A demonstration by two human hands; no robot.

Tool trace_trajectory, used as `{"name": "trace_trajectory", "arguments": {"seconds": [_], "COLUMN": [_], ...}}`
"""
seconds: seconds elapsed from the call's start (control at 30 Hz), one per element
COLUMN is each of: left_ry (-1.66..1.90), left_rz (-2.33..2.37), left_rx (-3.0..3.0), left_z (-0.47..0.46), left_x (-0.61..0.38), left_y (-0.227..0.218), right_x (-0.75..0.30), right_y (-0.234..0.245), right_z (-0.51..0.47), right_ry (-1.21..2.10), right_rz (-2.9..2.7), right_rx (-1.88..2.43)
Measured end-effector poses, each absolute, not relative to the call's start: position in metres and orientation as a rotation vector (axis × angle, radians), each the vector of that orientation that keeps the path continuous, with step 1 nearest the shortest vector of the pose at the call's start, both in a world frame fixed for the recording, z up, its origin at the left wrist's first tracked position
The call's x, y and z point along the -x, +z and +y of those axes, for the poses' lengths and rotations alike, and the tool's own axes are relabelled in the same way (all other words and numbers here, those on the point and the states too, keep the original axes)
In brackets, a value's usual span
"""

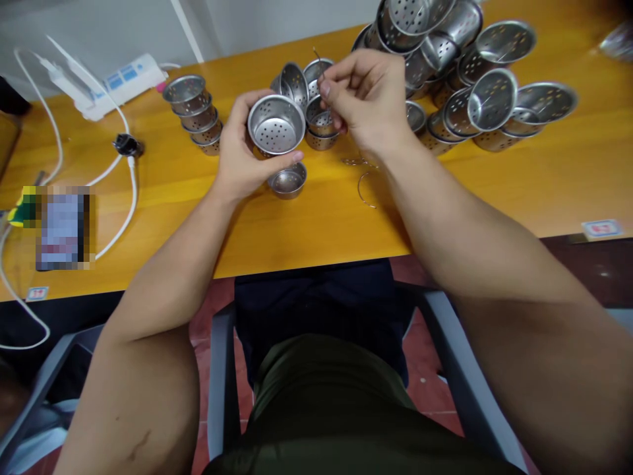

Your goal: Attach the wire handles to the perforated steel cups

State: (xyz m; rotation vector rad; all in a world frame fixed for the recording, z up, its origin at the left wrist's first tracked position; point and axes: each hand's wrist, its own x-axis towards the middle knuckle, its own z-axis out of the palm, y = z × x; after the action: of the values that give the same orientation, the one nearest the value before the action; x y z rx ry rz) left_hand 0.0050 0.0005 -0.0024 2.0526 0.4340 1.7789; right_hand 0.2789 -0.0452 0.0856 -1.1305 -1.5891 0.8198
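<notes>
My left hand [237,158] is wrapped round a perforated metal cup [277,125], its mouth tilted toward me. To its right, my right hand [370,99] pinches a thin wire [317,55] between thumb and fingertips; one end sticks up above the fingers. Beneath the held cup, another small metal cup [287,182] stands on the table [316,231]. Several perforated cups [293,86] cluster just behind, partly hidden by both hands. Thin bent wire pieces [364,191] lie on the wood below my right wrist.
A stack of perforated cups [192,112] stands at the left. Many more cups [465,86] are piled at the back right. A white power strip [121,82], white cables [134,204] and a blurred-out phone [62,227] lie on the left side. Chair armrests [222,376] flank my lap.
</notes>
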Motion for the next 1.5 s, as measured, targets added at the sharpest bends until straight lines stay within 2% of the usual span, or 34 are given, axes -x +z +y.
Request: {"name": "trace_trajectory", "arguments": {"seconds": [0.2, 0.47, 0.73, 1.1, 1.3, 1.5], "left_ry": [1.647, 1.495, 1.413, 1.437, 1.467, 1.395], "left_rz": [0.616, 0.43, 0.25, 0.526, 0.623, 0.632], "left_rx": [-2.009, -2.001, -2.006, -1.963, -2.032, -1.992], "left_z": [-0.008, -0.015, -0.013, -0.023, -0.02, -0.04], "left_x": [0.006, 0.002, 0.005, -0.005, -0.013, -0.019], "left_y": [0.008, 0.009, -0.001, 0.01, 0.003, 0.015], "right_x": [-0.278, -0.26, -0.258, -0.254, -0.249, -0.245], "right_y": [0.098, 0.105, 0.111, 0.107, 0.11, 0.113], "right_z": [-0.057, -0.08, -0.086, -0.086, -0.091, -0.096], "right_ry": [0.736, 0.543, 0.578, 0.582, 0.522, 0.61], "right_rz": [-1.76, -1.884, -1.969, -1.905, -1.939, -1.929], "right_rx": [1.254, 1.19, 1.273, 1.293, 1.374, 1.343]}}
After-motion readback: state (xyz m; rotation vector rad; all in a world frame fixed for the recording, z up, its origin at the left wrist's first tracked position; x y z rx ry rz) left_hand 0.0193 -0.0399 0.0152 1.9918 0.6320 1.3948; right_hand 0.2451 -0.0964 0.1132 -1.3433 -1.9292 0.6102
